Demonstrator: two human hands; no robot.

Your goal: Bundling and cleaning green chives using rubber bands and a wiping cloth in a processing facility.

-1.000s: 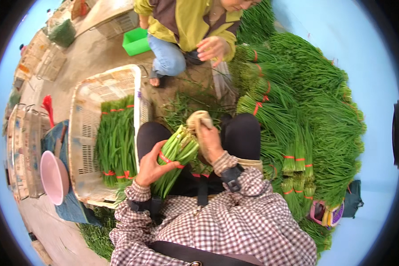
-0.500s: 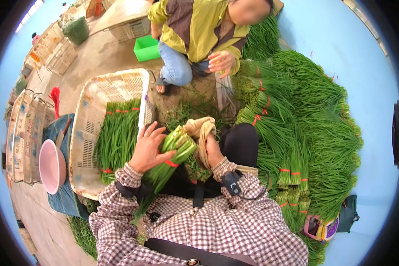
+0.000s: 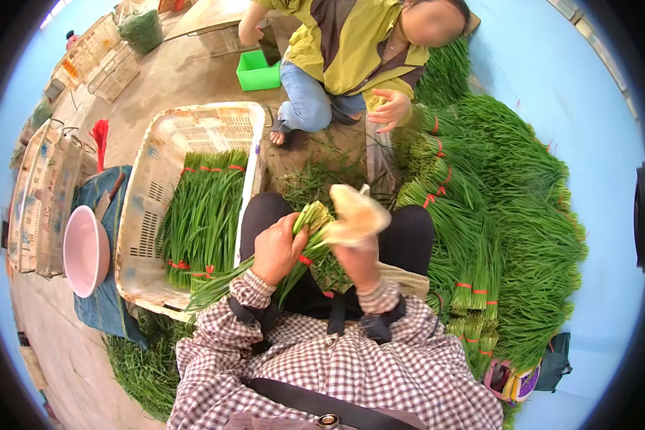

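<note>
In front of my body, my left hand [image 3: 276, 247] is closed round a bundle of green chives [image 3: 309, 223] bound with a red band. Its pale cut ends point up and to the right, and the green leaves trail down past my left wrist. My right hand [image 3: 357, 259] grips a beige cloth [image 3: 357, 215], smeared by motion, whose folds sit against the right side of the pale stems. Just left of my left knee stands a white plastic crate [image 3: 140, 272] holding rows of banded chive bundles [image 3: 206, 208].
Banded chives [image 3: 509, 215] are heaped on the right along the blue wall. Opposite me a person in a yellow-green jacket [image 3: 351, 50] crouches beside a green bin [image 3: 258, 70]. At left are a pink basin [image 3: 86, 251] and stacked crates [image 3: 43, 208]. Loose trimmings [image 3: 147, 365] lie near the crate.
My left hand has gone from spread fingers to wrapping the bundle. My right hand has swung the cloth up and right. The person opposite has raised an arm; the whole view has shifted slightly.
</note>
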